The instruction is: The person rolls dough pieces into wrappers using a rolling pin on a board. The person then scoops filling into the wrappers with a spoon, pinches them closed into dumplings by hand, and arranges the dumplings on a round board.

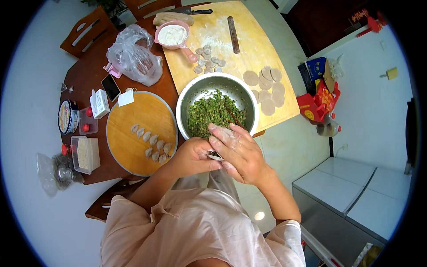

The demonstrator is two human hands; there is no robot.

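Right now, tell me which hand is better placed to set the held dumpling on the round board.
Likely the left hand: it holds the dumpling and lies nearer the round board. The right hand is at the dumpling too, but farther from that board.

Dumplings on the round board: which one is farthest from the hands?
The dumpling at the far end of the longer row, nearest the white card. All the others lie closer to the left hand.

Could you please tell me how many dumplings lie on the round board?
9 dumplings on the round board: six in the longer diagonal row, three in the shorter row below. None looks hidden.
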